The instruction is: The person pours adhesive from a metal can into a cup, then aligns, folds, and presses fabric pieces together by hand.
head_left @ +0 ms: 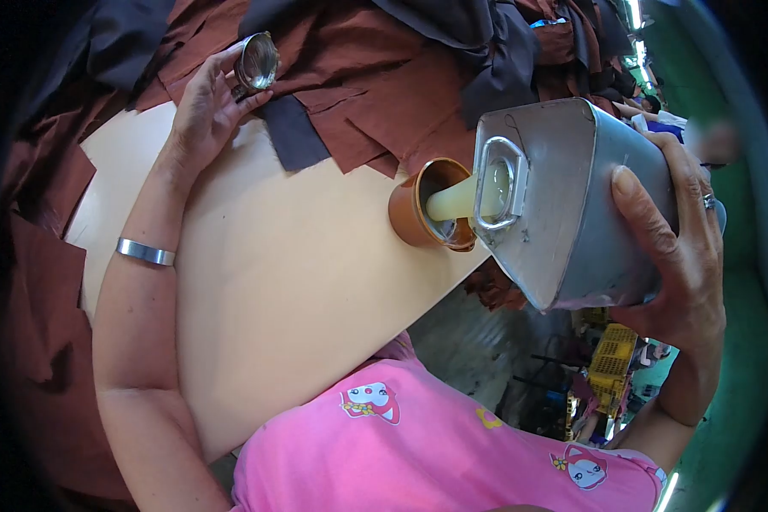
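Observation:
My right hand (678, 230) grips a large grey metal can (623, 205), tilted on its side. The can's top has a wire handle (489, 192) and a pale, translucent spout (454, 201), which points into the mouth of a brown cup (407, 213). The cup is near the table edge; whether liquid is flowing cannot be made out. Raised at the upper left, my left hand (209, 111) holds a small, round, shiny lid (258, 61) between thumb and fingers.
Brown cloth pieces (384, 94) and dark grey cloth (435, 26) cover the far side of the pale table (273, 273). More brown cloth (38, 316) lies at the left. Beyond the table edge are a yellow crate (612, 358) and a green floor (742, 341). People sit in the background.

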Tool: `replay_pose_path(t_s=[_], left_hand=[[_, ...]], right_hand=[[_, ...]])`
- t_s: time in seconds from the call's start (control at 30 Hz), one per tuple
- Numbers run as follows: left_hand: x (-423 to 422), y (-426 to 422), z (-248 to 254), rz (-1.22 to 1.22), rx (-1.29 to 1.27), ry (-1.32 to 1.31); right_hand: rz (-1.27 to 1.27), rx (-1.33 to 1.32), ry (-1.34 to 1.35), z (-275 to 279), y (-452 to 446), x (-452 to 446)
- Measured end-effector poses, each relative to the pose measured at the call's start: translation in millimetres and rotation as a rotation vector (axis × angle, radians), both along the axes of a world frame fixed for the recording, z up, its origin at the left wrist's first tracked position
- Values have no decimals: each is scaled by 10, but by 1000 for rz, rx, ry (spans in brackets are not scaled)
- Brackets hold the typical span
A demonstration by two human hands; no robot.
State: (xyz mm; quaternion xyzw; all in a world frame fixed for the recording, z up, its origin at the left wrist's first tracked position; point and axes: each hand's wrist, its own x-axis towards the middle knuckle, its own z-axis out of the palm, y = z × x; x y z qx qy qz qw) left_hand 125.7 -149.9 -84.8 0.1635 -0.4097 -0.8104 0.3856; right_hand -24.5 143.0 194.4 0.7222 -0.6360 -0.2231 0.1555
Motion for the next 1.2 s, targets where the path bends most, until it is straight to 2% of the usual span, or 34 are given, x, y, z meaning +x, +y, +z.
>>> replay_pose_path(t_s=[0.1,0.2,0.37,0.47,0.53,0.6,0.67,0.8,0.93,1.07,1.2], left_hand=[[-23,82,80,78,-5,-75],[-33,128,87,42,-164,-23],[-191,394,256,-83,-263,-132],[-196,634,419,-182,-560,-229],[-231,813,560,-219,-662,-204],[-298,972,694,-295,-608,-129],[-361,1031,714,-276,-946,-126],[-509,1251,818,-182,-1242,-107],[-515,1278,877,-174,-1400,-101],[-425,1158,951,-206,-1607,-254],[-381,1103,1129,-93,-1602,-286]], right_hand=[[2,-11,-24,-2,17,-24],[-27,-31,-30,-4,65,-40],[-70,-137,-123,-104,224,-209],[-62,-202,-160,-136,333,-315],[-63,-248,-215,-177,410,-378],[-59,-260,-284,-197,469,-432],[-39,-246,-338,-259,473,-447],[-47,-362,-462,-331,517,-478],[-58,-413,-533,-409,690,-636],[-146,-515,-668,-504,858,-730],[-235,-641,-918,-568,949,-678]])
